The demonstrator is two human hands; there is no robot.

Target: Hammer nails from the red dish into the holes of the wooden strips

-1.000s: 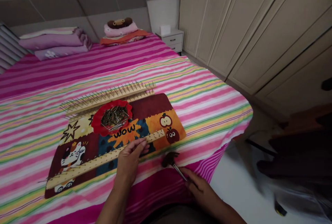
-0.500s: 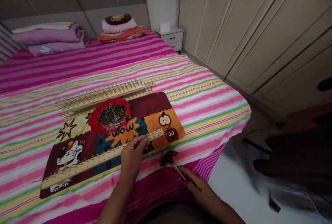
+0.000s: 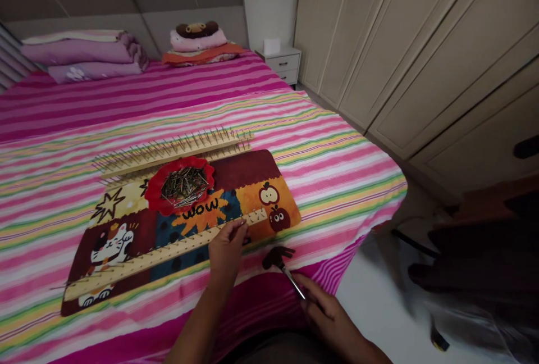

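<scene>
My left hand [image 3: 227, 243] is closed in a pinch over the near wooden strip [image 3: 168, 251], its fingertips around a thin nail that they largely cover. Rows of nails stand along that strip, which lies slantwise on a printed mat [image 3: 227, 170]. Lower right, my right hand [image 3: 322, 305] is wrapped round the handle of a claw hammer [image 3: 290, 281]. The hammer's dark head is just beyond the mat's near edge. Behind the near strip sits a red scalloped bowl [image 3: 154, 198] heaped with loose nails [image 3: 185, 184].
More wooden strips [image 3: 177, 156] bristling with nails lie behind the bowl. The mat rests on a bed with a striped sheet [image 3: 337, 156]. Folded quilts [image 3: 84, 58] and a pillow stack [image 3: 197, 44] are by the headboard. A nightstand [image 3: 284, 63] and wardrobe [image 3: 379, 44] stand beyond.
My left hand has shifted slightly right along the near strip, still pinching. The hammer stays in my right hand, nearly in place. The view has shifted a little.
</scene>
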